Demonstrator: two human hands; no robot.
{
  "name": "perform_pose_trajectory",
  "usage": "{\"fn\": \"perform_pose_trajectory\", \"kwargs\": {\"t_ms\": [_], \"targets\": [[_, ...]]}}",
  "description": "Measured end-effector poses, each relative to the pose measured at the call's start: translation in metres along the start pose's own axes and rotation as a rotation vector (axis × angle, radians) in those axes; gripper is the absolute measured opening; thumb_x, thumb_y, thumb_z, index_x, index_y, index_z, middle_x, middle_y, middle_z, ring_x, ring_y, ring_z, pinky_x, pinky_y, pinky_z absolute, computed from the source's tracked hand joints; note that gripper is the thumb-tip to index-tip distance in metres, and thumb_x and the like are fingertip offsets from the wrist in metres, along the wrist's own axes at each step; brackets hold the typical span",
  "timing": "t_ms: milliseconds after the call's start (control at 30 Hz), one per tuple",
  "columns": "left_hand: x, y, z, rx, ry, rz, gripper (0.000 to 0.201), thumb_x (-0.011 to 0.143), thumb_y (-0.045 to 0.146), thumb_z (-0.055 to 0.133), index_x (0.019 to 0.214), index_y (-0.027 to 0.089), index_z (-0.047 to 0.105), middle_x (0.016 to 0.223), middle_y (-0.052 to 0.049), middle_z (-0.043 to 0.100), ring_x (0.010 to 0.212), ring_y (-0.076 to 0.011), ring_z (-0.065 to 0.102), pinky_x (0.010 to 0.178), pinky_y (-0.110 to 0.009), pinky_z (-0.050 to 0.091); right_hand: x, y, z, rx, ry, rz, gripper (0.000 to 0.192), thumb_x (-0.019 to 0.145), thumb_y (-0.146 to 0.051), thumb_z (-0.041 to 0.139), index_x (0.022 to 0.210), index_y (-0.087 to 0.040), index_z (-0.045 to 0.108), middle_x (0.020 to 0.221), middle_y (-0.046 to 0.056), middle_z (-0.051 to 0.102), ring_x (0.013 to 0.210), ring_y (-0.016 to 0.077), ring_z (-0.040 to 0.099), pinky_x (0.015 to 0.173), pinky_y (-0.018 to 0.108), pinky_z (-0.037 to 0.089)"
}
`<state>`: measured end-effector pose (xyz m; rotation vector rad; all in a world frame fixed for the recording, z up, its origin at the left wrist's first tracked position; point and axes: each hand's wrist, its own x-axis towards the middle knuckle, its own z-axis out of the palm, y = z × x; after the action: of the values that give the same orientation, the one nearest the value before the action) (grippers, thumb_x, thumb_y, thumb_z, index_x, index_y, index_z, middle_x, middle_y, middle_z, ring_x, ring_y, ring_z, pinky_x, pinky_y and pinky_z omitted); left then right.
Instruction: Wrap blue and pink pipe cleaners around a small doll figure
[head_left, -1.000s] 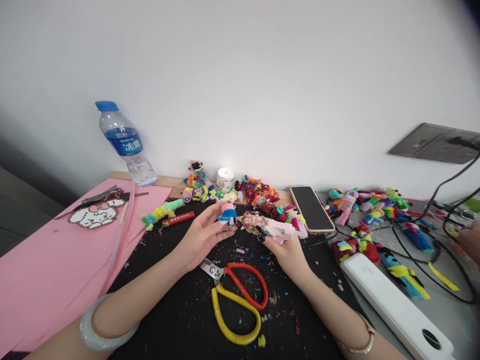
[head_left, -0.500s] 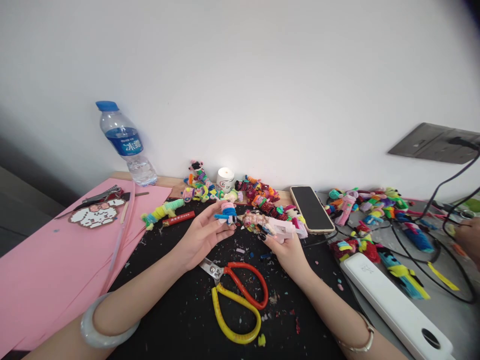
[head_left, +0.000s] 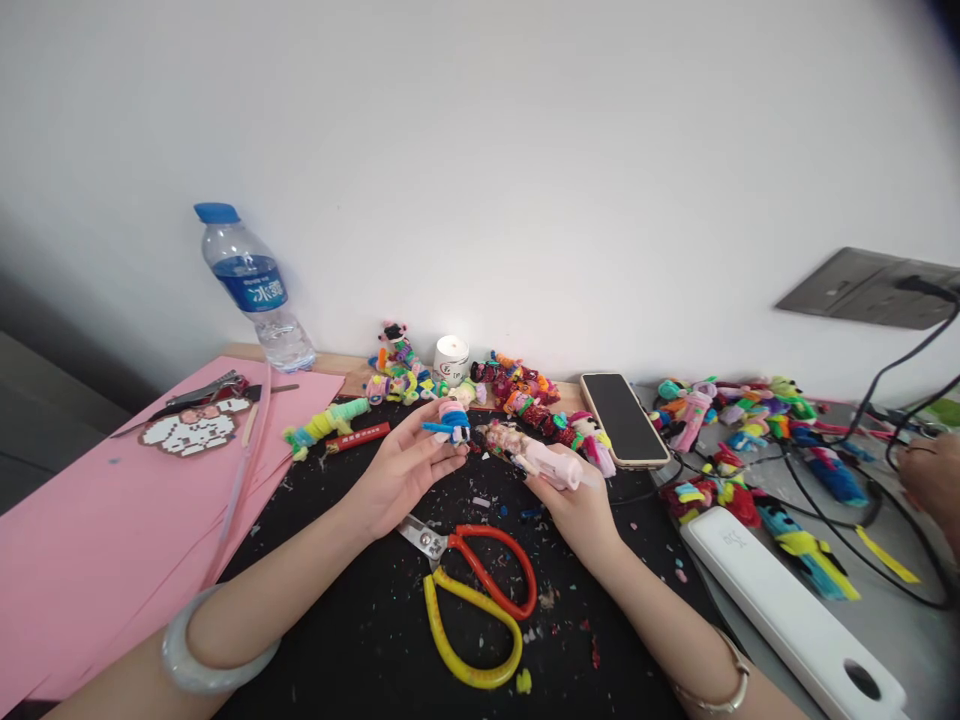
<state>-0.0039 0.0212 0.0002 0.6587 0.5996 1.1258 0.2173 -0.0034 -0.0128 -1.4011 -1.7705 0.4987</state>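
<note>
My left hand [head_left: 401, 465] pinches a small pipe-cleaner figure [head_left: 454, 422] in blue and pink, with a blue strand poking out to the left. In my right hand [head_left: 581, 515] is a pale pink glue gun [head_left: 555, 464], its front crusted with mixed colours and a translucent stick at its back end. The gun's front end points left at the figure; whether they touch is too small to tell. Below both hands, scissors [head_left: 472, 600] with one red and one yellow handle lie spread on the black mat [head_left: 337, 600], among scattered fluff scraps.
A water bottle [head_left: 251, 290] leans on the wall. Pink sheets [head_left: 97, 540] bear pliers and a bead piece. Several pipe-cleaner figures [head_left: 401, 385], a white cup [head_left: 451, 360] and a phone [head_left: 625, 418] line the back. Right: a white power bank [head_left: 795, 610], black cables, another person's hand [head_left: 934, 475].
My right hand has turned the glue gun slightly, so its back end faces more toward me. The blue and pink figure has tilted a little in my left hand. The other person's hand has shifted left.
</note>
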Motion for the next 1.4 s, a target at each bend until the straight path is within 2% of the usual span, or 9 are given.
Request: {"fn": "perform_pose_trajectory", "kwargs": {"t_ms": [100,233,367,567,667,800,933,1133,1400], "targets": [[0.000,0.000,0.001,0.057,0.020,0.024,0.039,0.077,0.017,0.064,0.114,0.026,0.056,0.100,-0.001,0.064,0.081,-0.0129,0.065,0.081,-0.028,0.051,0.001,-0.005,-0.003,-0.225,-0.028,-0.077,0.015,0.081,-0.024,0.053,0.093,-0.018,0.060,0.086,0.006,0.064,0.077,0.0195,0.058,0.067,0.029,0.041],[-0.002,-0.003,0.004,0.165,0.034,0.070,0.040,0.074,0.018,0.066,0.112,0.026,0.057,0.121,-0.003,0.056,0.082,-0.0137,0.064,0.081,-0.030,0.052,-0.001,-0.011,-0.003,-0.530,-0.065,-0.113,0.034,0.078,-0.019,0.050,0.112,-0.017,0.054,0.098,0.009,0.059,0.090,0.0244,0.054,0.073,0.034,0.034],[-0.003,-0.006,0.007,0.248,0.035,0.133,0.039,0.072,0.018,0.068,0.109,0.023,0.059,0.125,-0.004,0.052,0.088,-0.0161,0.061,0.081,-0.034,0.053,-0.005,-0.013,0.002,-0.641,-0.102,-0.113,0.046,0.075,-0.014,0.045,0.121,-0.017,0.048,0.102,0.010,0.056,0.091,0.0252,0.049,0.078,0.038,0.030],[-0.004,-0.007,0.008,0.373,0.025,0.157,0.040,0.071,0.018,0.069,0.109,0.021,0.058,0.114,-0.005,0.058,0.085,-0.0162,0.062,0.079,-0.032,0.052,-0.007,-0.019,-0.002,-0.534,-0.129,-0.113,0.048,0.072,-0.016,0.047,0.120,-0.021,0.048,0.109,0.009,0.053,0.102,0.0279,0.043,0.087,0.045,0.027],[-0.005,-0.009,0.008,0.445,-0.008,0.158,0.039,0.072,0.018,0.068,0.109,0.020,0.057,0.107,-0.005,0.061,0.086,-0.0174,0.063,0.081,-0.032,0.051,-0.007,-0.027,-0.006,-0.398,-0.092,-0.218,0.043,0.073,-0.023,0.054,0.116,-0.019,0.049,0.112,0.010,0.051,0.106,0.0274,0.042,0.090,0.043,0.027],[-0.008,-0.013,0.009,0.522,-0.089,0.157,0.037,0.073,0.017,0.065,0.108,0.020,0.059,0.111,-0.007,0.059,0.089,-0.0183,0.062,0.082,-0.030,0.049,-0.013,-0.034,-0.006,-0.255,-0.146,-0.392,0.024,0.076,-0.029,0.059,0.097,-0.019,0.053,0.096,0.006,0.057,0.094,0.0222,0.049,0.084,0.038,0.032],[-0.011,-0.017,0.010,0.580,-0.182,0.140,0.034,0.074,0.017,0.063,0.108,0.020,0.059,0.113,-0.008,0.058,0.087,-0.0178,0.061,0.079,-0.029,0.050,-0.018,-0.035,-0.003,-0.213,-0.163,-0.448,0.005,0.081,-0.023,0.054,0.083,-0.019,0.050,0.082,0.002,0.057,0.080,0.0173,0.050,0.079,0.035,0.033],[-0.011,-0.017,0.007,0.564,-0.212,0.083,0.036,0.075,0.015,0.062,0.110,0.021,0.057,0.115,-0.007,0.057,0.090,-0.0191,0.061,0.081,-0.030,0.050,-0.018,-0.032,-0.004,-0.149,-0.084,-0.431,0.009,0.082,-0.011,0.044,0.082,-0.020,0.047,0.077,0.002,0.053,0.076,0.0165,0.048,0.074,0.034,0.035],[-0.010,-0.012,0.010,0.445,-0.199,0.007,0.037,0.074,0.015,0.064,0.111,0.021,0.057,0.107,-0.006,0.063,0.089,-0.0188,0.063,0.082,-0.031,0.050,-0.014,-0.028,-0.003,-0.121,-0.095,-0.277,0.014,0.087,-0.015,0.039,0.077,-0.019,0.049,0.076,0.002,0.052,0.074,0.0166,0.048,0.070,0.033,0.036]]}}
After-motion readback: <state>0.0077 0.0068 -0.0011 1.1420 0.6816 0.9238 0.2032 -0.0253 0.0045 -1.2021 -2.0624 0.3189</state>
